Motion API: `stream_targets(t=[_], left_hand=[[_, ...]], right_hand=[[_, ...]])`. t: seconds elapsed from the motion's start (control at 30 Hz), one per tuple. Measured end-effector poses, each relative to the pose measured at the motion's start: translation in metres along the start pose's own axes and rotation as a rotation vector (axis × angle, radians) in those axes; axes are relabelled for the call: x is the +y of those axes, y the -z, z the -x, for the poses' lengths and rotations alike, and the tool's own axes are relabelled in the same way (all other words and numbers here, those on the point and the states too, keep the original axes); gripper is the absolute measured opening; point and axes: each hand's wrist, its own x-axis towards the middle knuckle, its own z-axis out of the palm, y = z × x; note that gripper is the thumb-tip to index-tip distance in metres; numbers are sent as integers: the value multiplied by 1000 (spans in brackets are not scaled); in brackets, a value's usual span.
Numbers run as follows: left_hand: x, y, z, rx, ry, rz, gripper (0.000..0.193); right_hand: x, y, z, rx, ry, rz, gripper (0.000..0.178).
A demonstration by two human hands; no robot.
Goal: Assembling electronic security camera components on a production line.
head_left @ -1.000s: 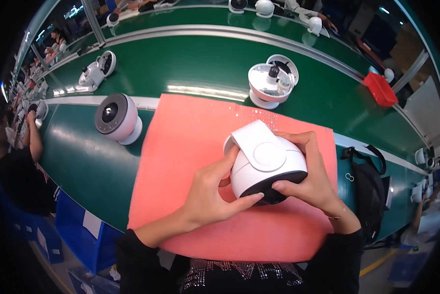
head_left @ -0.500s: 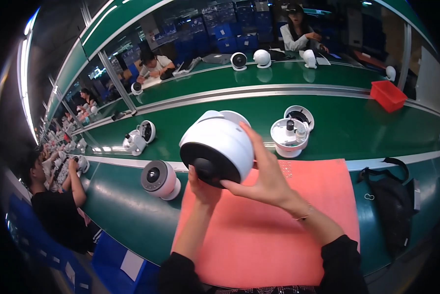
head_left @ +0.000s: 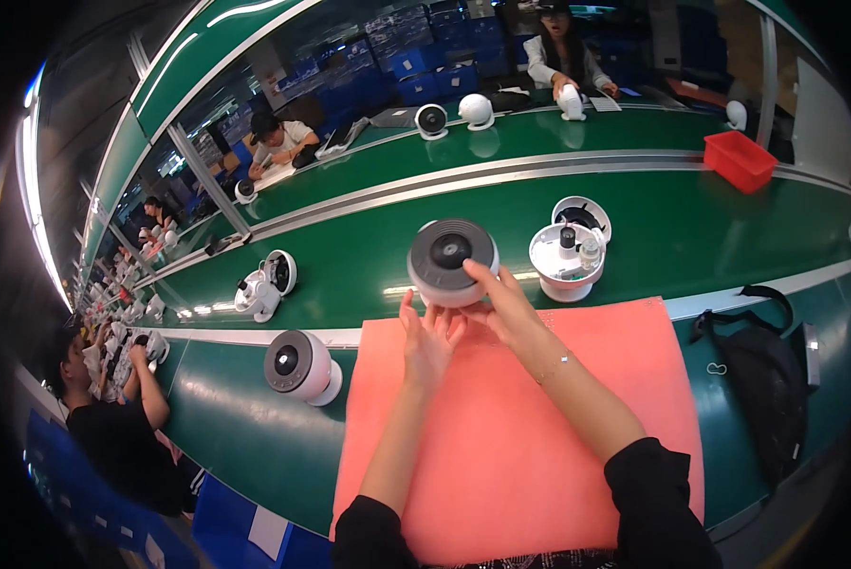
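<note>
A round white device [head_left: 454,287] with a dark grey ringed face and a black dome in its middle is held up past the far edge of the pink mat [head_left: 530,427]. Its face is tilted up toward me. My right hand [head_left: 506,308] grips its right side, one finger up at the rim of the face and the others partly hidden underneath. Just below the device, my left hand [head_left: 430,346] has its fingers spread, palm up; whether the fingertips touch the underside I cannot tell. A similar white device [head_left: 302,367] stands on the green table left of the mat.
Opened white housings [head_left: 568,261] stand right of the held device, others [head_left: 264,286] to the left. A red bin [head_left: 739,161] sits at far right, a black bag [head_left: 753,389] on the near right. One co-worker [head_left: 112,427] sits at left; others work across the green bench.
The device has moved away from me, and its face has turned from downward to upward. My left hand has left the face and opened below it. Across the bench, a person has gripped a white device.
</note>
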Motion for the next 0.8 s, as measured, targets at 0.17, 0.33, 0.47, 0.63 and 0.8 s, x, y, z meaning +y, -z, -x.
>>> stream_targets(t=[0.17,0.33,0.47,0.63,0.8], left_hand=[[-29,15,-12,87,85,-75,43],[-31,31,-18,33,123,-145,39],[-31,38,-25,27,130,-173,36],[-28,43,-30,6,118,-161,35],[-22,18,-12,18,260,116,51]], right_hand=[[23,40,-61,223,-13,-11,90],[28,68,-75,466,30,-138,91],[8,107,-58,597,430,-453,65],[-17,109,-34,774,487,-170,76],[-47,113,10,666,460,-66,67]])
